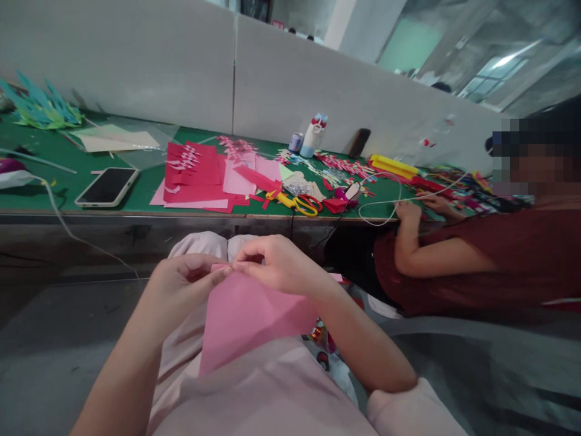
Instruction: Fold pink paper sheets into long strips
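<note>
A sheet of pink paper (254,315) lies across my lap, its far corner raised between my two hands. My left hand (186,284) pinches that corner with thumb and forefinger. Close beside it, my right hand (272,260) pinches the same edge, thumb and finger together. The fingertips of both hands nearly touch. Whether the corner is folded, I cannot tell. Beyond my hands, red paper sheets (181,189) and pink paper strips are stacked on the green table (149,203), with yellow-handled scissors (290,201) to their right.
A phone (108,187) lies at the table's left, near a white cable (63,224). At the back stand a white bottle (313,138) and a small can (295,143). On my right a co-worker (454,248) sits with both hands at the table. A grey partition (290,85) rises behind.
</note>
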{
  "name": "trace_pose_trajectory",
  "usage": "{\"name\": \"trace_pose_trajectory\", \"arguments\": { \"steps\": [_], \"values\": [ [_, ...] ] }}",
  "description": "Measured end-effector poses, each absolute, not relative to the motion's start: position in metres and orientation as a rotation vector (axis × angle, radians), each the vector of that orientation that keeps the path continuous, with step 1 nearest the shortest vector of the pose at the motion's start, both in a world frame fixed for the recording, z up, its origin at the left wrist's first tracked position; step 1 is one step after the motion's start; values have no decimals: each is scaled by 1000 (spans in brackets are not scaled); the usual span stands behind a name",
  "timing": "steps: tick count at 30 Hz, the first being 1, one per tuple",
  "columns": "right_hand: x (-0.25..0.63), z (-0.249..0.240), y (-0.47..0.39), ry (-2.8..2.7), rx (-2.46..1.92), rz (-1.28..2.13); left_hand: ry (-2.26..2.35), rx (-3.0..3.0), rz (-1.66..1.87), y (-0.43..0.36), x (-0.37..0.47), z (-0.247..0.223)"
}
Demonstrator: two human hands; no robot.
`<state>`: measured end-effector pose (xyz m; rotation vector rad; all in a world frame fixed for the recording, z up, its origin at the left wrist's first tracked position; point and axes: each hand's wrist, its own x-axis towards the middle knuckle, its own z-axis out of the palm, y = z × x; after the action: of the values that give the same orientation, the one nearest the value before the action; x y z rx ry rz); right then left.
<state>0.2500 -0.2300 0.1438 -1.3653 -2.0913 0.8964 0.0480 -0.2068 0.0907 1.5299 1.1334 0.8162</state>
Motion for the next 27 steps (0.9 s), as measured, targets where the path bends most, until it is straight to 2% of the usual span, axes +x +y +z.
{"name": "trace_pose_trajectory", "arguments": {
  "steps": [13, 20, 27],
  "values": [
    [274, 154, -228, -2148, -1449, 1066, 1202, 1373, 843, -204, 43, 91],
    [281, 143, -221, -2161, -1434, 1142, 1214, 1359, 812, -201, 39, 86],
    [277, 133, -214, -2237, -1455, 1081, 1176, 1422, 738, -197, 33, 72]
  ]
}}
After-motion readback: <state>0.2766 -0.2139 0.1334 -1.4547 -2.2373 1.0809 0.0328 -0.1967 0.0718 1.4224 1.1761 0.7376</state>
